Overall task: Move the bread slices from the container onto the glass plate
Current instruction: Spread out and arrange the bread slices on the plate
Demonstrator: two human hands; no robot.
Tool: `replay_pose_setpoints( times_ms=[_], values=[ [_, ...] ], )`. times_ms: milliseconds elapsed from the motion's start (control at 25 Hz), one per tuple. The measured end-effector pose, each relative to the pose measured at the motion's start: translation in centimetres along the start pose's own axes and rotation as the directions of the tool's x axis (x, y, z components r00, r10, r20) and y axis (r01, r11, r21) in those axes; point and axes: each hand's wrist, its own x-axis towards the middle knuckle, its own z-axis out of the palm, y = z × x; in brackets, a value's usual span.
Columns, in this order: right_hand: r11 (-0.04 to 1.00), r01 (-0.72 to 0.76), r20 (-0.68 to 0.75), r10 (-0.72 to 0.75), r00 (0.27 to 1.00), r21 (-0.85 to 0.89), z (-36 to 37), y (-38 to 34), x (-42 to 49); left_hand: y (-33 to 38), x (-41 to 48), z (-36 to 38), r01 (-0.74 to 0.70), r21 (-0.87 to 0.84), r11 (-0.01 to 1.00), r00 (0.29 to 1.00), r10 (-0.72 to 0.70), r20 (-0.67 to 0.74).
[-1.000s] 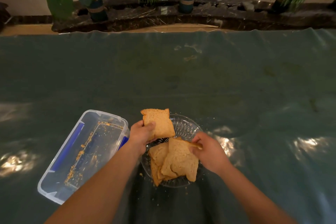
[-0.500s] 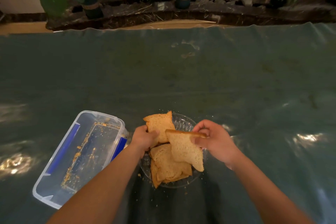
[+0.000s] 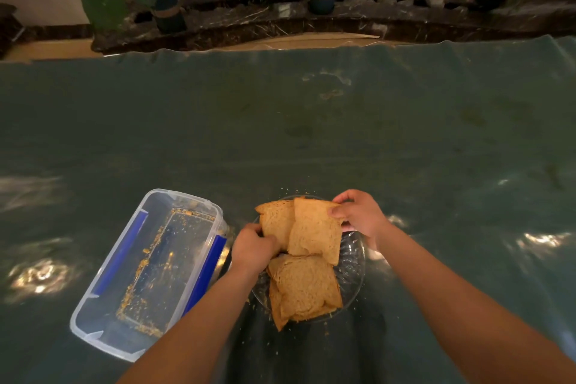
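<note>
Tan, grainy bread slices [image 3: 304, 285] overlap on glass plate [image 3: 353, 262]. Your left hand [image 3: 254, 248] grips rear-left slice [image 3: 276, 218]; your right hand [image 3: 361, 217] pinches corner of tilted slice [image 3: 314, 232]. Clear container [image 3: 152, 268] left, only crumbs inside, on green surface [image 3: 311, 134].

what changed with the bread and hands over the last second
The right hand lifted a slice off the pile and carried it to the far side of the glass plate, beside the slice in the left hand's grip. Both hands still hold. The container stayed put, holding only crumbs.
</note>
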Motion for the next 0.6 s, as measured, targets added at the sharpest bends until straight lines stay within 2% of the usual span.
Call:
replay_pose_setpoints(
  times_ms=[160,440,600],
  values=[
    [0.999,-0.027,-0.064,0.025,0.998,-0.039,-0.2,1.5,0.5,-0.4,0.0,0.0,-0.016,-0.004,1.000,1.000,0.016,0.001],
    [0.979,-0.032,-0.172,0.067,0.983,0.200,0.1,4.3,-1.0,-1.1,0.3,-0.2,0.039,-0.100,0.994,0.999,-0.042,-0.027],
    [0.973,-0.006,-0.244,0.064,0.968,0.230,0.7,5.8,-1.5,-1.2,0.0,-0.2,0.063,-0.173,0.983,0.998,-0.066,-0.012]
  ],
)
